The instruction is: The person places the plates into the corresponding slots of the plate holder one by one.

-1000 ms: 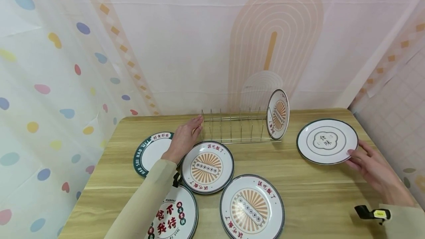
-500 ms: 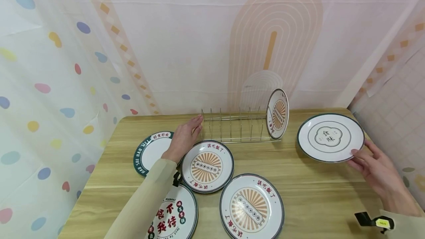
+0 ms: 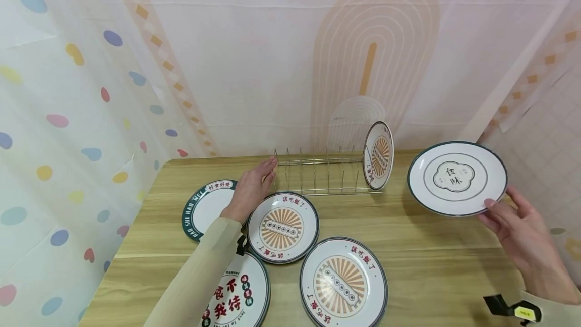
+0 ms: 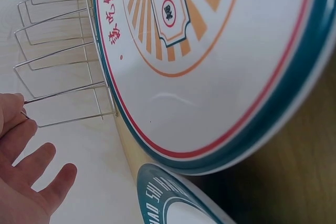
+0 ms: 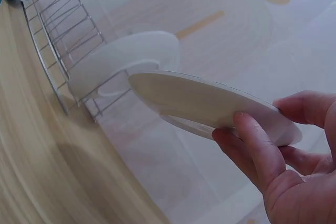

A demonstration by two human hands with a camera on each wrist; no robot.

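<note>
My right hand (image 3: 524, 233) grips a white plate (image 3: 458, 178) by its right rim, thumb above and fingers beneath. The plate has a dark rim and a lettered badge in its middle. Held above the table, it shows its underside (image 5: 205, 98) in the right wrist view. A wire plate rack (image 3: 317, 193) stands at the table's back, and my left hand (image 3: 249, 191) pinches its left end wire, as the left wrist view shows at the fingertips (image 4: 29, 124). One plate with an orange sunburst (image 3: 379, 155) stands upright in the rack's rightmost slot.
On the wooden table (image 3: 431, 276) lie a green-rimmed plate (image 3: 213, 206), a sunburst plate (image 3: 283, 228) in front of the rack, a larger sunburst plate (image 3: 345, 284) and a red-lettered plate (image 3: 240, 296). A patterned curtain (image 3: 254, 64) hangs behind the table.
My right hand has raised the badge plate off the table's right side, moving it up and slightly right. The left hand stays at the rack's left end.
</note>
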